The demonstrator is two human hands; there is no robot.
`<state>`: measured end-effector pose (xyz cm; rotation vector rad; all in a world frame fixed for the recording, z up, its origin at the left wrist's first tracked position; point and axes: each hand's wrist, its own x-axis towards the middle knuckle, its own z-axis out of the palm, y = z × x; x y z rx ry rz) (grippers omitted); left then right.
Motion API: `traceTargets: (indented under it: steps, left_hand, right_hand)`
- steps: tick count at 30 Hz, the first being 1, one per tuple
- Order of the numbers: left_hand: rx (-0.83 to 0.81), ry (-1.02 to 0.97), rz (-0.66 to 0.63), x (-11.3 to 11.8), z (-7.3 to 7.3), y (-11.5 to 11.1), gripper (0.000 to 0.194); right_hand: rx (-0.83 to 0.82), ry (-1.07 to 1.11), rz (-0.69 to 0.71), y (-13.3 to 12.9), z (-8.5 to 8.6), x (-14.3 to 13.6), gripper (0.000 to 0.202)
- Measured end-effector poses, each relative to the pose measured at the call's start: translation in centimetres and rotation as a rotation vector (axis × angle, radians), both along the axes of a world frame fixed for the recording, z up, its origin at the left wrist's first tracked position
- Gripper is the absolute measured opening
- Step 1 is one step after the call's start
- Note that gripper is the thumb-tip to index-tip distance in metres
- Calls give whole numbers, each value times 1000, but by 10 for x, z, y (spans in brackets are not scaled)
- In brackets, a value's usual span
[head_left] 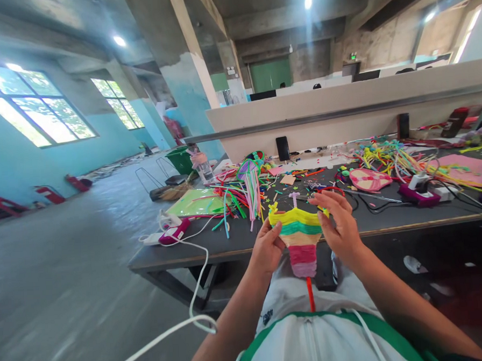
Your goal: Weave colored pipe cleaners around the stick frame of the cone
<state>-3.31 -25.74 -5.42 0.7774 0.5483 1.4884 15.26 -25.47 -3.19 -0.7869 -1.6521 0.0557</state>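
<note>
A striped pipe-cleaner craft piece [301,228] in yellow, teal, peach, crimson and pink is held over my lap at the table's front edge. It is wide at the top and narrows downward. A red pipe cleaner [310,294] sticks out below it, and a short lilac one [293,198] shows above. My left hand [267,245] pinches the left edge, thumb in front and fingers partly hidden behind. At the right edge, my right hand [340,226] has its thumb against the piece near a yellow tip, with the other fingers raised and bent.
Loose pipe cleaners [249,188] lie bundled at left, with another heap [389,159] at right. A pink oval craft piece [370,179], a phone [282,148], a water bottle [202,166] and purple power strips [174,231] sit on the dark table [228,246]. A white cable [201,279] hangs off the left edge.
</note>
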Motion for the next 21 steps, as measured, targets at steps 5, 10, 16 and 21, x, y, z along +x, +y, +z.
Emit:
traceTargets:
  steps: [5,10,16,21]
  left_hand:
    - [10,-12,36,-8,0,0,33]
    - [18,-29,1,-13,-5,1,36]
    - [23,-65,12,-13,-6,4,29]
    - [-93,-123,10,-16,-5,8,31]
  right_hand:
    - [-93,307,57,7,5,-2,48]
    - [-413,884,405,16,-4,-5,46]
    - [-808,1095,816,4,-14,-27,31]
    - [-808,1110,853,5,-18,-33,36]
